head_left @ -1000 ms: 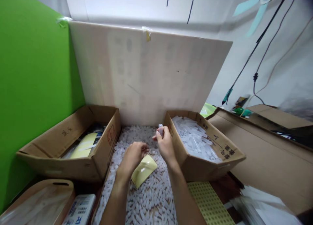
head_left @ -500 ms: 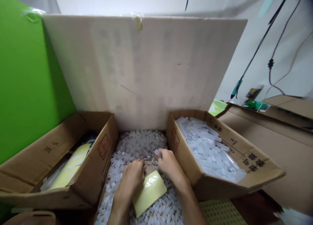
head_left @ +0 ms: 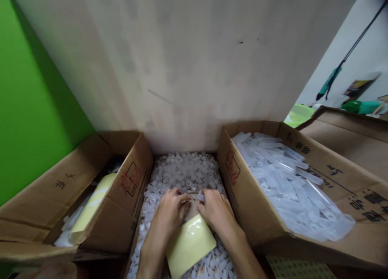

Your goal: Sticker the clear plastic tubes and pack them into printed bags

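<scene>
My right hand (head_left: 216,210) pinches a small translucent plastic tube piece (head_left: 201,197), whose end shows at the fingertips. Opposite it, my left hand (head_left: 171,210) has its fingers curled together; whatever they hold, if anything, is hidden. Between my wrists lies a glossy yellow sheet (head_left: 190,244), tilted over the pile. Small whitish translucent plastic pieces (head_left: 186,170) cover the work surface under and beyond both hands. A brownish flat patch (head_left: 194,209) shows between the hands, just past the sheet.
On the right, a cardboard box (head_left: 257,202) holds long translucent tubes (head_left: 291,178). The left cardboard box (head_left: 121,206) contains yellow sheets (head_left: 93,204). A pale upright board (head_left: 182,68) closes off the back, and a green panel (head_left: 33,81) stands at left.
The view has tilted down and come closer. My left hand has opened out slightly from a tighter curl, and my hands are nearer each other. The tube piece remains in my right hand.
</scene>
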A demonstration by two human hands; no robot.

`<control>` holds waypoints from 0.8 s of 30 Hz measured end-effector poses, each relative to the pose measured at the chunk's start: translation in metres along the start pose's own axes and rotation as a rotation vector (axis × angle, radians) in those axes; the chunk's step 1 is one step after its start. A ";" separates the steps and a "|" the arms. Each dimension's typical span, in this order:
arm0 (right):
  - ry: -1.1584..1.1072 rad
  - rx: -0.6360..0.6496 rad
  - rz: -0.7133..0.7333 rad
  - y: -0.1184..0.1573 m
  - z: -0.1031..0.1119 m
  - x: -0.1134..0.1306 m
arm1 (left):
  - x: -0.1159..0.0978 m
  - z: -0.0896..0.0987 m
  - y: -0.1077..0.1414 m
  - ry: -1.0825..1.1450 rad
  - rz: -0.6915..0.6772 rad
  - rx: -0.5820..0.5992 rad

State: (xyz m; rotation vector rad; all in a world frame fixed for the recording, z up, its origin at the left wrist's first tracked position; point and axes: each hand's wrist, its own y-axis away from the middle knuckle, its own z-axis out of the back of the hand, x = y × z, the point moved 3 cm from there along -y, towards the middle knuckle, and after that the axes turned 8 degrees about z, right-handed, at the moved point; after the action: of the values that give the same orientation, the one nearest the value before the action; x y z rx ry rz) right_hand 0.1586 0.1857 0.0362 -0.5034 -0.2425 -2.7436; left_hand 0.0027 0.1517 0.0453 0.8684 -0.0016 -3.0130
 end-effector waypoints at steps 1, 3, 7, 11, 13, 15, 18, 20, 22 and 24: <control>-0.004 -0.005 0.003 0.000 -0.001 -0.001 | 0.000 -0.001 0.000 0.010 -0.011 -0.020; -0.015 -0.025 0.010 0.001 -0.002 -0.002 | -0.002 -0.003 -0.001 0.023 -0.031 -0.051; -0.131 -0.127 -0.016 -0.003 -0.006 -0.006 | -0.009 -0.008 -0.002 0.015 -0.022 -0.095; -0.588 -0.341 -0.018 -0.013 -0.012 -0.014 | -0.020 -0.015 -0.002 -0.045 -0.035 -0.110; -0.822 -0.429 0.021 -0.017 -0.012 -0.017 | -0.024 -0.017 -0.001 -0.070 -0.051 -0.126; -0.946 -0.455 0.056 -0.019 -0.011 -0.020 | -0.028 -0.018 -0.001 -0.062 -0.055 -0.147; -1.071 -0.468 0.083 -0.019 -0.009 -0.022 | -0.029 -0.017 -0.001 -0.002 -0.035 -0.183; -1.106 -0.459 0.100 -0.019 -0.009 -0.022 | -0.028 -0.017 -0.001 0.033 -0.014 -0.209; -1.086 -0.429 0.121 -0.019 -0.010 -0.021 | -0.026 -0.017 -0.001 0.055 -0.002 -0.227; -1.078 -0.409 0.133 -0.018 -0.011 -0.020 | -0.024 -0.017 -0.002 0.077 0.018 -0.242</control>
State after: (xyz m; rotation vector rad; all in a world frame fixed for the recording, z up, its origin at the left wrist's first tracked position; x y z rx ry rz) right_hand 0.1665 0.2064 0.0165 -1.9755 0.1161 -2.1068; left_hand 0.0323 0.1536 0.0432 0.9501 0.3455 -2.8787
